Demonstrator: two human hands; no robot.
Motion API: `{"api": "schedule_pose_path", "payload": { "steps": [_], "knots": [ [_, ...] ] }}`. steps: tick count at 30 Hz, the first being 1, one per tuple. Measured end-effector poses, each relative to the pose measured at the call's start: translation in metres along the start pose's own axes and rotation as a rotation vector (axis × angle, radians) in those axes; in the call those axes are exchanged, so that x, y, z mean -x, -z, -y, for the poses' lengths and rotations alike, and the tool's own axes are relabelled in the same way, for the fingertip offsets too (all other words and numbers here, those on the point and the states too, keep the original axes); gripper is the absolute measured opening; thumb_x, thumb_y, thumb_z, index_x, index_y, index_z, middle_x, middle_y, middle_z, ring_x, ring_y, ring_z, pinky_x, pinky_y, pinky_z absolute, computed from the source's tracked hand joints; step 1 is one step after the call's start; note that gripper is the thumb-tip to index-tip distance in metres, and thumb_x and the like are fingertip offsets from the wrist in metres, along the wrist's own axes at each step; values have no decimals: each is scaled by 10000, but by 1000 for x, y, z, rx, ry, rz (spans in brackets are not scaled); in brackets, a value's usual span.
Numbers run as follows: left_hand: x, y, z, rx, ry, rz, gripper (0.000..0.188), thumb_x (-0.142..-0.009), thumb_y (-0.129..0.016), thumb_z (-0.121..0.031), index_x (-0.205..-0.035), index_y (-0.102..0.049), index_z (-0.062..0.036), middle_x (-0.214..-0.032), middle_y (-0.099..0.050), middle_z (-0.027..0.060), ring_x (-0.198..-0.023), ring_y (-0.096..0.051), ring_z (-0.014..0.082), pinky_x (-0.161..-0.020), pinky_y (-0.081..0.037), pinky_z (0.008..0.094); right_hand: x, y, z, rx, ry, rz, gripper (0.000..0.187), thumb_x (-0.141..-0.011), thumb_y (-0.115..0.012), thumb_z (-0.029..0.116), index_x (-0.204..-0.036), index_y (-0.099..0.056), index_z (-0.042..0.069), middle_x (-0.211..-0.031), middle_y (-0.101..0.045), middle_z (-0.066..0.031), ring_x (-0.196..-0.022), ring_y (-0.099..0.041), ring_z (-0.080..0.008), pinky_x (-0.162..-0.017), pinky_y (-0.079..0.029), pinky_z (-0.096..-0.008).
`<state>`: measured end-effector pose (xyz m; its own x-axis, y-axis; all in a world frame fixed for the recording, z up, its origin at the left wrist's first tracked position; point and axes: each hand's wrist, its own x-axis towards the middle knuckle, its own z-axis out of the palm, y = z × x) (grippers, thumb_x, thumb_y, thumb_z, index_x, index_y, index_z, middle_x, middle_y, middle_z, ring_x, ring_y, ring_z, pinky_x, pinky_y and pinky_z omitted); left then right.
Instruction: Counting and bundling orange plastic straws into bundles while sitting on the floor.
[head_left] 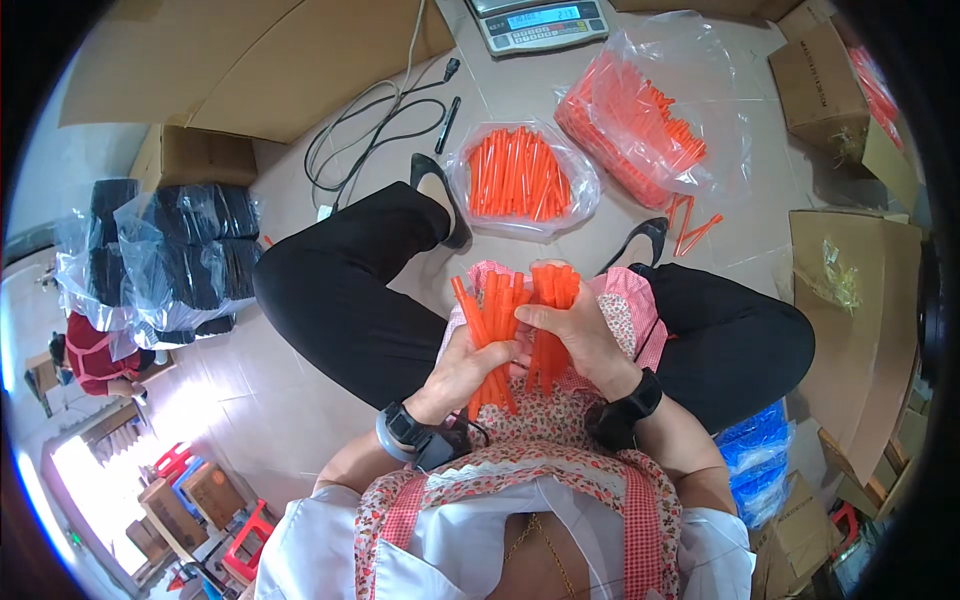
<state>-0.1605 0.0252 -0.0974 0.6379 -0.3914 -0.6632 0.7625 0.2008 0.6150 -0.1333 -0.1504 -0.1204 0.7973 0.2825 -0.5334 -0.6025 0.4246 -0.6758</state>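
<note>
Both hands hold orange plastic sticks over my lap. My left hand grips a fanned bundle of orange sticks, thumb across them. My right hand is closed on a second, tighter bunch of orange sticks right beside the first; the two bunches touch. On the floor between my feet lies an open clear bag of orange sticks. A larger clear bag of the same sticks lies behind it to the right, with a few loose sticks next to it.
A digital scale stands at the top, a black cable and a pen left of the bags. Cardboard boxes ring the right side, flat cardboard upper left. Bags of black parts at left, blue bag at right.
</note>
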Motion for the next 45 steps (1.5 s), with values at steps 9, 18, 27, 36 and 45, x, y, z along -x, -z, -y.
{"api": "schedule_pose_path", "payload": {
  "steps": [9,18,27,36,45],
  "knots": [
    [1,-15,-1,-56,-137,-159,250,-929,-563,-78,-1170,-546,-14,-979,-610,49,-832,-586,105,-742,-493,244,-2,4,-10,-10,97,-60,493,-774,-694,24,-1213,-471,6,-961,-590,-51,-872,-586,-117,-788,-493,-263],
    [7,-6,-5,-71,-58,-116,197,-947,-561,-97,-1122,-583,-10,-901,-619,20,-781,-577,87,-722,-486,237,-2,8,-7,61,90,-82,495,-792,-724,59,-1209,-465,-6,-933,-593,-36,-835,-583,-101,-762,-487,-256],
    [3,-5,2,-122,-101,-110,236,-945,-579,-109,-1158,-582,-5,-982,-628,25,-846,-568,86,-755,-483,257,-1,1,-8,-10,75,-57,483,-767,-719,30,-1181,-471,12,-965,-573,-33,-894,-568,-104,-823,-477,-275],
    [2,-8,0,-163,-52,-104,274,-957,-564,-138,-1196,-561,-4,-1011,-622,34,-890,-573,93,-786,-483,263,-2,2,-7,-54,63,-49,550,-767,-706,22,-1245,-434,10,-1037,-572,-49,-949,-571,-123,-866,-467,-282],
    [-1,-3,0,-262,-48,44,267,-965,-552,-170,-1174,-556,-4,-981,-602,25,-873,-554,89,-762,-477,270,-3,2,7,-162,-41,121,722,-770,-724,41,-1379,-340,1,-1108,-585,-74,-1013,-580,-155,-935,-452,-307]
  ]
}}
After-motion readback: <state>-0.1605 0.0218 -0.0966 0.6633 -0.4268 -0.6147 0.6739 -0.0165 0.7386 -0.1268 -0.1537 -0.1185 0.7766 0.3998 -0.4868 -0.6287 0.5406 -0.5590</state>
